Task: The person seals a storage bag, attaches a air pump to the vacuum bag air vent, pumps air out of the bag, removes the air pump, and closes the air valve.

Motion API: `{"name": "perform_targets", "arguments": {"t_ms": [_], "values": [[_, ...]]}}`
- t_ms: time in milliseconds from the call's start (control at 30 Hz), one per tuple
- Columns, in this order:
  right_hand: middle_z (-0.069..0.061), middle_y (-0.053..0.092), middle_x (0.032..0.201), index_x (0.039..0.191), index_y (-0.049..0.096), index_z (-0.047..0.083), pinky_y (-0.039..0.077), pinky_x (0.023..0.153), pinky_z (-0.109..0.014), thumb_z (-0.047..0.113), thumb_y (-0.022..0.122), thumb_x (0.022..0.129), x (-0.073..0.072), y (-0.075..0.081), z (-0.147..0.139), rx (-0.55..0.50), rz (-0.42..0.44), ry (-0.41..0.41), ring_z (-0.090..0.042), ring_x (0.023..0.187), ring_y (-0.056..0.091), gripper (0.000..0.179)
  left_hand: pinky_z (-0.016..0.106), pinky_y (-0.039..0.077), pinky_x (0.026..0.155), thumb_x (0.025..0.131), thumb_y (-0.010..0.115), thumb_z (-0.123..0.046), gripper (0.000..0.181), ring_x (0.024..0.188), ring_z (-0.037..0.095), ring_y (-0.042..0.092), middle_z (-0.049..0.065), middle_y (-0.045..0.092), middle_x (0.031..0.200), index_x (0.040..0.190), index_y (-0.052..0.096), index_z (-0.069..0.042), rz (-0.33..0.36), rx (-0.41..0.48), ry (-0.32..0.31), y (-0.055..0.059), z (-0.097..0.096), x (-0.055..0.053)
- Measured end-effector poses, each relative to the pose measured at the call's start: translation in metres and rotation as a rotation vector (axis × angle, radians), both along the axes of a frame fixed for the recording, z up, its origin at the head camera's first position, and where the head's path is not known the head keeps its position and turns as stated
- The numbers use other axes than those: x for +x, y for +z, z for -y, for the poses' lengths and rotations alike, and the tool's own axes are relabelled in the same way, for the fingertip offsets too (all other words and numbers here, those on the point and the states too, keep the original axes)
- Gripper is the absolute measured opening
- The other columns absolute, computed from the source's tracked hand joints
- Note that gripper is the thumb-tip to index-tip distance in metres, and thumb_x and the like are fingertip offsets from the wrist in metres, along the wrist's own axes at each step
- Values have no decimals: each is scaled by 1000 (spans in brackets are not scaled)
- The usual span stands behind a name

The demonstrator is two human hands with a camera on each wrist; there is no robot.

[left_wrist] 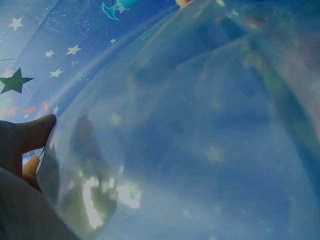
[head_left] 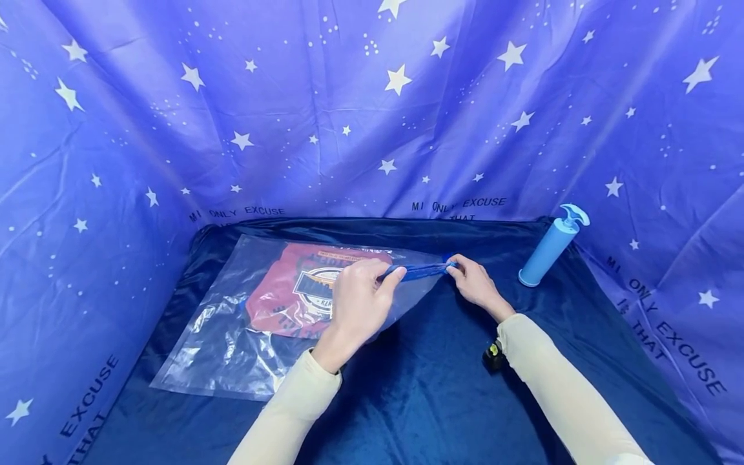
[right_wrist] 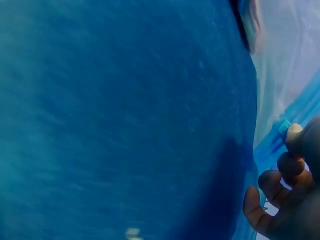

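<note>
A clear plastic bag [head_left: 232, 323] lies on the dark blue cloth [head_left: 418, 387] with a folded red printed garment [head_left: 296, 290] inside it. The bag's blue zip strip [head_left: 418, 270] is lifted off the cloth between both hands. My left hand [head_left: 363, 297] pinches the strip's near end with thumb and fingers. My right hand [head_left: 473, 279] pinches its far end by a small blue slider [right_wrist: 283, 126]. The left wrist view is filled by clear bag film [left_wrist: 200, 140], with my thumb [left_wrist: 30, 135] at its edge. The right wrist view shows curled fingers [right_wrist: 280, 195] on the strip.
A light blue hand pump [head_left: 549, 248] leans at the back right against the starry purple-blue curtain [head_left: 372, 103], which walls in the cloth on three sides. A small dark wrist device [head_left: 493, 354] sits under my right forearm.
</note>
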State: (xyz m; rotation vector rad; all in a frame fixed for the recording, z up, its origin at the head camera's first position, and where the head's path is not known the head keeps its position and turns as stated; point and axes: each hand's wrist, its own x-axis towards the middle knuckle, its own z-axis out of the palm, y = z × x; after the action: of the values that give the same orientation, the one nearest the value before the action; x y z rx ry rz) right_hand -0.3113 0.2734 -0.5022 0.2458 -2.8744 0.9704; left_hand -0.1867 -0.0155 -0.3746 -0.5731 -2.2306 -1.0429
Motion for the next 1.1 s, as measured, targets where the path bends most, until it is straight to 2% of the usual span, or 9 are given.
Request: {"name": "perform_targets", "arguments": {"t_ms": [133,400,567,867,1100], "values": [[-6,61,88,123,66,12,44,68,-43,25,56,111,-7,-1,2,4,2,-1,-27,78,55,21,29,26,48,97,76,-20,55,49,8,33,-8,31,56,56,39,-18,7,12,-10,-1,1,1],[-7,62,89,125,66,13,44,70,-44,26,55,112,-9,-3,0,-11,17,-7,-28,80,55,22,29,28,49,98,75,-20,54,50,9,36,-7,34,56,56,40,-18,-4,17,-17,-2,1,2],[-9,63,92,124,65,14,44,70,-45,27,54,112,-13,-3,-1,-21,-10,-5,-28,81,56,21,29,32,49,98,75,-19,51,52,9,42,-7,39,55,56,46,-18,-36,45,-6,3,5,4],[-5,57,88,124,64,16,41,70,-43,27,53,112,-25,-3,1,-52,6,-25,-28,81,54,20,31,37,52,98,75,-20,46,56,11,47,-6,45,58,58,53,-17,-60,54,15,14,11,9],[-6,58,89,124,64,16,43,73,-46,29,53,112,-33,-4,1,-28,29,-33,-29,84,54,21,34,38,54,96,76,-18,46,55,13,45,-5,42,58,58,52,-17,-76,63,26,18,15,10]]}}
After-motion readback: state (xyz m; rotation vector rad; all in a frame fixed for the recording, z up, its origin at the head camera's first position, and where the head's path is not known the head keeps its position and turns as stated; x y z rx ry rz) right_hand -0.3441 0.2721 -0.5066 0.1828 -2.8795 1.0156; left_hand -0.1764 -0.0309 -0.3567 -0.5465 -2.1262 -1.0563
